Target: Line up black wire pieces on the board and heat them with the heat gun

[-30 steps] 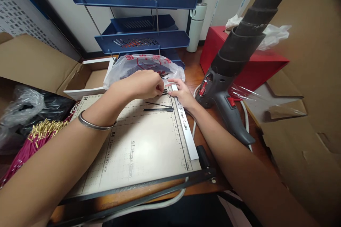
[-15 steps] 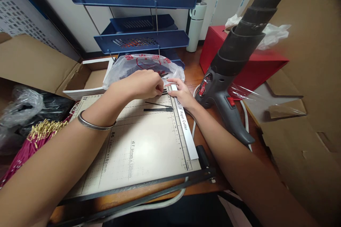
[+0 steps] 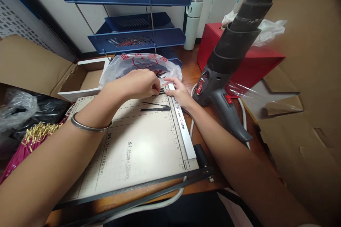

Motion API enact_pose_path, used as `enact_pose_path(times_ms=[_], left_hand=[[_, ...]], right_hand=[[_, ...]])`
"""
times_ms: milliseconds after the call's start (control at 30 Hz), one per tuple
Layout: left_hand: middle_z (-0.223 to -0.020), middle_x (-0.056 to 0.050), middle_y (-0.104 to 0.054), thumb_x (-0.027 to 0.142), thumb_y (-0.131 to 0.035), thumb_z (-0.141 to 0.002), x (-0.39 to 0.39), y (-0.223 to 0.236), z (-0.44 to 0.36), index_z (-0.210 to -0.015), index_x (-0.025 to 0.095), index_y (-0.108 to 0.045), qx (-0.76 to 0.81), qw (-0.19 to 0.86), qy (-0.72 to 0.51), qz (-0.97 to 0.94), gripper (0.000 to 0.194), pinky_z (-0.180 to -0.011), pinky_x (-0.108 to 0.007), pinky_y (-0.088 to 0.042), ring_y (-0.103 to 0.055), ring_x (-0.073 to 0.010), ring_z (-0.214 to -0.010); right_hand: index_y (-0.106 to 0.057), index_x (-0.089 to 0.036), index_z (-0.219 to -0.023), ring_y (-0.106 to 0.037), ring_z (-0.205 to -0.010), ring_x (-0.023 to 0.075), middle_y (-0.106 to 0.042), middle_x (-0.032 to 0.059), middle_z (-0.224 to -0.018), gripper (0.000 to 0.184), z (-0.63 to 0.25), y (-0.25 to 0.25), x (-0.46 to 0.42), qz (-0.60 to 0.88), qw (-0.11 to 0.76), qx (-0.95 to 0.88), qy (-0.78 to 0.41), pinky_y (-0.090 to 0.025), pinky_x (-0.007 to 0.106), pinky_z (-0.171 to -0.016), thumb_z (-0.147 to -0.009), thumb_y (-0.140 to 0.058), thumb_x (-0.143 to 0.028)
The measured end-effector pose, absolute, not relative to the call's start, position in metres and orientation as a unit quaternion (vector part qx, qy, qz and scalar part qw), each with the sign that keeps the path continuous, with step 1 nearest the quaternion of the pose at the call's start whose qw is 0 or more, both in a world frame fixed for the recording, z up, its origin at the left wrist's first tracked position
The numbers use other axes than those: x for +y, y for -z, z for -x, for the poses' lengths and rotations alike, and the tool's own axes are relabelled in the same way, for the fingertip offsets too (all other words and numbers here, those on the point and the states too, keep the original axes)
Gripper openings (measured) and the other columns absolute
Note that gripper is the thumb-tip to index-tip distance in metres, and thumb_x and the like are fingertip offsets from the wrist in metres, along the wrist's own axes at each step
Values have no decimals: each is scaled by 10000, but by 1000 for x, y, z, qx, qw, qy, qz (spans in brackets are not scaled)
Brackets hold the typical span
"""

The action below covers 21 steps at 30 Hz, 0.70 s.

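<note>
My left hand (image 3: 138,83) is closed in a pinch on thin black strips (image 3: 161,90) at the far end of a beige paper cutter board (image 3: 133,149). My right hand (image 3: 178,92) lies with its fingers stretched out on the white rail (image 3: 183,127) of the cutter, touching the ends of those strips. More loose black strips (image 3: 156,107) lie on the board just below my hands. A silver bangle (image 3: 87,126) is on my left wrist.
A grey heat gun (image 3: 226,64) stands right of the cutter, its white cord (image 3: 170,198) running under the board. Behind are a plastic bag (image 3: 141,64), blue trays (image 3: 138,37), a white bottle (image 3: 192,25), a red box (image 3: 239,60). Cardboard boxes flank both sides; magenta wires with gold tips (image 3: 29,142) lie left.
The view has shifted slightly; both hands stay at the far end of the cutter with almost no movement.
</note>
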<state>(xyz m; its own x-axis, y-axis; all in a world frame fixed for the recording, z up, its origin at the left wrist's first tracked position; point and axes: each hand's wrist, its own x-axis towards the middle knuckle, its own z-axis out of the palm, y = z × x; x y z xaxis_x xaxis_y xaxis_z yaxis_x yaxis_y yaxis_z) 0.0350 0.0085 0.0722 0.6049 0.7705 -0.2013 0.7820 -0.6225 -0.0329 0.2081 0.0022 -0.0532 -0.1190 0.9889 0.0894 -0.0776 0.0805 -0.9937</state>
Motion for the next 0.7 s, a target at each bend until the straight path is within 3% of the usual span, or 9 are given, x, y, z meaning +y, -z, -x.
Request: enact_pose_path(times_ms=[333, 700], left_hand=[[-1017, -27, -834, 295, -602, -888, 10, -72, -35, -1001, 280, -850, 437, 33, 100, -893, 274, -747, -279, -444, -705, -196, -841], [-942, -31, -824, 387, -606, -891, 8, -89, -30, -1015, 270, -847, 420, 42, 97, -901, 295, -782, -279, -456, -699, -199, -843]], right_hand=[[-623, -248, -1057, -586, -1150, 265, -670, 27, -1094, 494, -204, 48, 2, 435, 520, -497, -542, -414, 450, -1165, -564, -657, -247], [-626, -250, -1055, -578, -1136, 265, -666, 22, -1104, 477, -205, 48, 1, 439, 522, -499, -535, -416, 467, -1161, -578, -637, -262]])
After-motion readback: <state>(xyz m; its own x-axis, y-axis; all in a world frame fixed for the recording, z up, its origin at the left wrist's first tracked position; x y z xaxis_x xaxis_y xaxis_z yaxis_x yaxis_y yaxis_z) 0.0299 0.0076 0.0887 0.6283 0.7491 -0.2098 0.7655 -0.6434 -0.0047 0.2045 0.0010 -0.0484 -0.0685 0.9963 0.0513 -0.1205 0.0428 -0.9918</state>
